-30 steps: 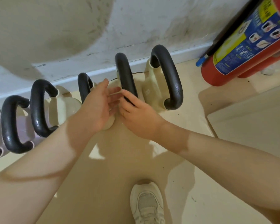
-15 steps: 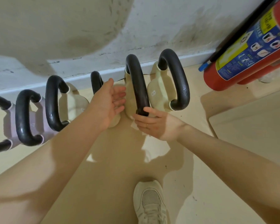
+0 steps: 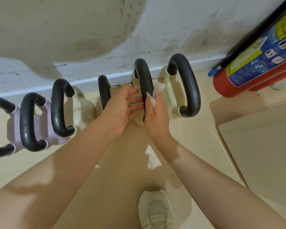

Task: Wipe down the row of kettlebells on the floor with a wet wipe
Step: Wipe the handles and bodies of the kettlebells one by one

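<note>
Black foam-like handle [image 3: 143, 83] of the second cream kettlebell [image 3: 137, 116] from the right end of the row along the wall is under treatment. Right hand [image 3: 155, 116] pinches a thin white wet wipe [image 3: 155, 93] against it; left hand [image 3: 122, 108], fingers spread and holding nothing, steadies the body. Wipe is limp and probably slippery: bunch it. Kettlebell looks heavy and rigid on the floor [image 3: 196, 146]; lifting, if needed, belongs at the handle.
</note>
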